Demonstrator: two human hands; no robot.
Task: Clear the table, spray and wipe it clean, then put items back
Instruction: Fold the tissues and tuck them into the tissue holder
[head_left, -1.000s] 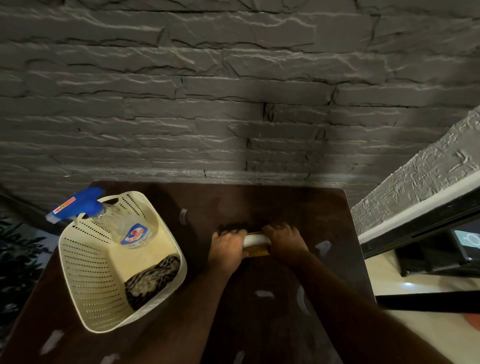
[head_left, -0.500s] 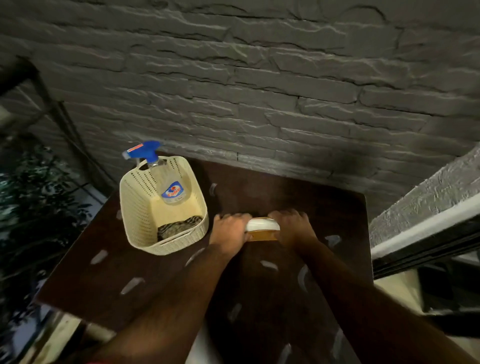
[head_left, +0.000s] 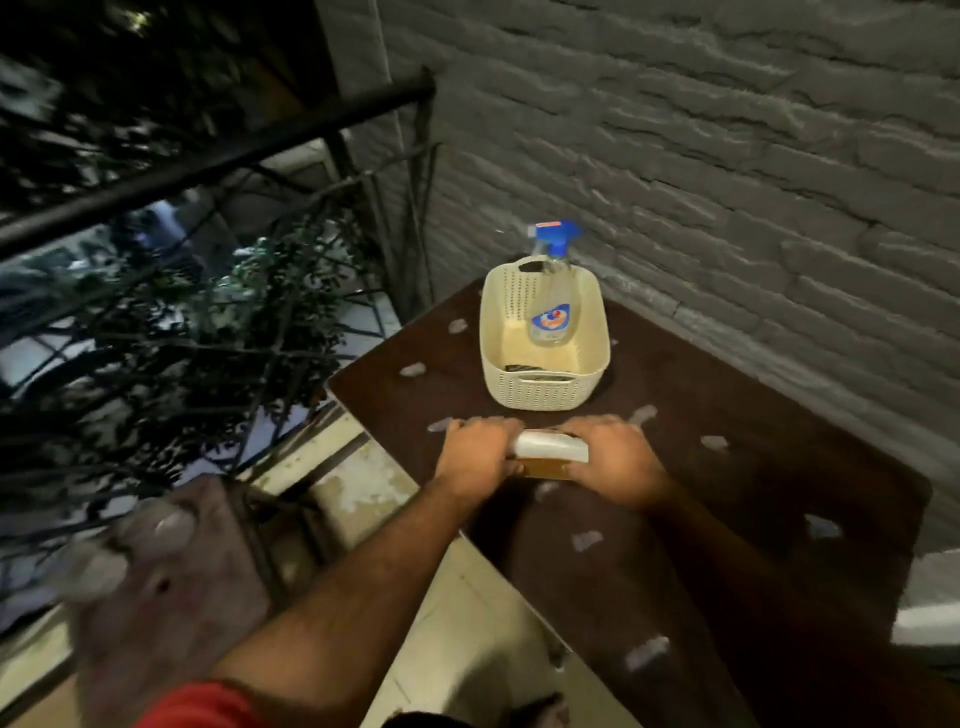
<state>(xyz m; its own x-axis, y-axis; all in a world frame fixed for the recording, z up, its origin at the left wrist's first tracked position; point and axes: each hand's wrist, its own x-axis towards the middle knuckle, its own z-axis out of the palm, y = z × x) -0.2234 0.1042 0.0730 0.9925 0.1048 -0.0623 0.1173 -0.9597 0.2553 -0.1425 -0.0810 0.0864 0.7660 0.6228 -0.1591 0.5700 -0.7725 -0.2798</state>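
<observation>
Both hands, left hand (head_left: 480, 451) and right hand (head_left: 613, 457), are gripping the white-lidded container (head_left: 550, 453) from opposite sides, fingers curled round it, just above the table (head_left: 727, 519) near the basket (head_left: 543, 384) — probably lifting it clear for wiping

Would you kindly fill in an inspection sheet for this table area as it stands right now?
Surface: dark brown table, dotted with pale patches.
Job's things: cream basket on the table's far part; spray bottle with blue trigger leaning inside it; a dark patterned cloth on the basket floor; a white-topped, amber-bodied container held over the table.
Clutter: nothing seen beyond the patches.
Grippers: left hand and right hand grip the container from either side.
Cables: nothing seen.
Surroundings: grey stone wall behind; black railing and foliage to the left; a blurred stool near the table.
</observation>
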